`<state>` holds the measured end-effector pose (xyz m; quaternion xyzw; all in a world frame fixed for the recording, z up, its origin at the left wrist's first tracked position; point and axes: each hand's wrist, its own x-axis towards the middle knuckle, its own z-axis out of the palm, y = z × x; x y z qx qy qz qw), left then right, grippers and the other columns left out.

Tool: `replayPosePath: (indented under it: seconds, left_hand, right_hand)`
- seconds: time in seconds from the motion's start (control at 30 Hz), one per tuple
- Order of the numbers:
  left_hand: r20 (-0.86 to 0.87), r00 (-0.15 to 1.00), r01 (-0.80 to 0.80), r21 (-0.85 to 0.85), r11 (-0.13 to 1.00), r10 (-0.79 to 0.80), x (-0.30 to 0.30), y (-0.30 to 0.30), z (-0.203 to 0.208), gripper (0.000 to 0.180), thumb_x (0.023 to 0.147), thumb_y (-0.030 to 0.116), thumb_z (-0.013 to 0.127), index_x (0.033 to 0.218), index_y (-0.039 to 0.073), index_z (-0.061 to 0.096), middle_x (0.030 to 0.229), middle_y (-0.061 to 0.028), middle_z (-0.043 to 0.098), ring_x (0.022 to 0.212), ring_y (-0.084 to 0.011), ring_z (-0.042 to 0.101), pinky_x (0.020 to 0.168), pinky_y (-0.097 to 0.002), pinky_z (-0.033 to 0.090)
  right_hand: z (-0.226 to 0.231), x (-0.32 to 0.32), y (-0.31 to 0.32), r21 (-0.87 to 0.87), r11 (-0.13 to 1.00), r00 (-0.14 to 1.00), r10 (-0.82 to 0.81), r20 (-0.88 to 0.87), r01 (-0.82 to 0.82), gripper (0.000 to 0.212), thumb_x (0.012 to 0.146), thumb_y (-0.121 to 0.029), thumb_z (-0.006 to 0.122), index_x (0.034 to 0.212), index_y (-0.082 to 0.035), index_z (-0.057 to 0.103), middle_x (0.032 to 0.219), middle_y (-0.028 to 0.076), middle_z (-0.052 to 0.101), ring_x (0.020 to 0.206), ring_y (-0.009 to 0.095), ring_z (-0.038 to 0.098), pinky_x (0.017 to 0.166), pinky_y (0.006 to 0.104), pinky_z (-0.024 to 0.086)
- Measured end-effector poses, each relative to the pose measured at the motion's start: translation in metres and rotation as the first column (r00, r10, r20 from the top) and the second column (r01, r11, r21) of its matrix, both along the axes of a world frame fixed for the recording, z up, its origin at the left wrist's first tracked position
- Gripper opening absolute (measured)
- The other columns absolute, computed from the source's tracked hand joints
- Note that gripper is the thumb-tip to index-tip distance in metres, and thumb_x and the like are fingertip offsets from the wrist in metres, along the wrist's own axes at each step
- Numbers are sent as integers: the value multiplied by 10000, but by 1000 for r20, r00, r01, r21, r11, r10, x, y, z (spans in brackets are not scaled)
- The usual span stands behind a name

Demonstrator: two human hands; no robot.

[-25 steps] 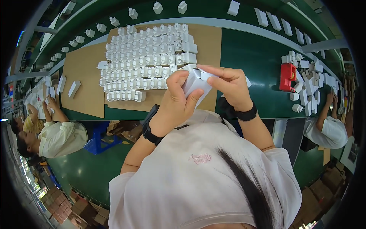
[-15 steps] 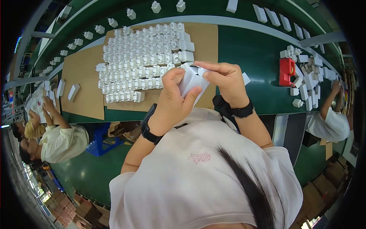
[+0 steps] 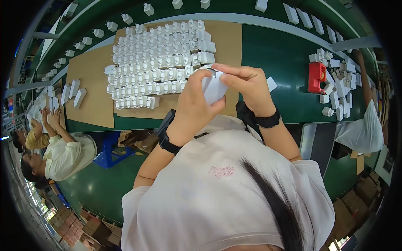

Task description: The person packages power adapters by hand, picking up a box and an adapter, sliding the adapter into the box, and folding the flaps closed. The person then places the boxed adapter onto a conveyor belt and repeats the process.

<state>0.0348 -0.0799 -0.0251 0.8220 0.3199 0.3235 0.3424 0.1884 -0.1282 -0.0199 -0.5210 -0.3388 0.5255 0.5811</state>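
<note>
White short-sleeved shirt [image 3: 222, 205], pink chest emblem [image 3: 221, 171], black wristbands [image 3: 269, 120]

The white box [image 3: 214, 89] is held aslant, top partly open.

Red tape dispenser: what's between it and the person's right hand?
In the head view, a white box and green tabletop lie between the right hand and the tape dispenser.

A blue stool [image 3: 109, 147] stands — green floor [image 3: 90, 188] below.
</note>
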Motion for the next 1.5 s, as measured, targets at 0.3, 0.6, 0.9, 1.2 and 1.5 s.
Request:
replayPosePath:
  seconds: [0.3, 0.6, 0.9, 1.2, 1.5]
  left_hand:
    - [44, 998, 36, -47, 998, -34, -5, -3, -23, 667, 642, 74, 727, 1134, 48, 278, 1008, -188, 487, 835, -373, 532, 649, -406, 462]
    - [52, 995, 83, 83, 993, -88, 3, -3, -12, 639, 653, 39, 716, 1124, 78, 286, 1026, -172, 462, 829, -363, 530, 651, -397, 463]
    - [111, 988, 97, 56, 994, -103, 4, -5, -15, 650, 661, 69, 720, 1131, 108, 274, 1023, -163, 450, 818, -357, 531, 649, -395, 463]
    - [64, 990, 126, 44, 991, -129, 4, -6, -13, 691, 649, 59, 725, 1149, 98, 250, 1021, -181, 453, 823, -360, 537, 637, -400, 464]
    - [62, 993, 84, 260, 962, -104, 2, 3, -23, 619, 642, 6, 697, 1108, 96, 299, 1032, -193, 468, 852, -362, 523, 633, -388, 459]
  right_hand:
    - [-13, -7, -9, 266, 955, 956, 51, 287, -131, 311, 822, 25, 554, 1129, -12, 582, 1209, 140, 537, 1147, 226, 487, 922, 294, 407]
    - [-13, -13, -12, 395, 916, 875, -135, 466, -69, 320, 764, 39, 574, 1064, -57, 631, 1123, 123, 596, 1111, 274, 521, 877, 309, 452]
    - [-13, -32, -20, 219, 939, 931, -191, -311, 266, 333, 827, 23, 553, 1160, 17, 542, 1275, 121, 483, 1159, 205, 469, 903, 287, 422]
    - [-9, -6, -24, 176, 983, 998, -55, 18, 51, 250, 822, 10, 523, 1052, 17, 620, 1152, 148, 573, 1031, 174, 548, 896, 262, 416]
    - [2, -2, -22, -22, 994, 994, -111, 11, 111, 237, 777, 2, 623, 1013, 22, 625, 921, 86, 625, 855, 115, 573, 778, 226, 458]
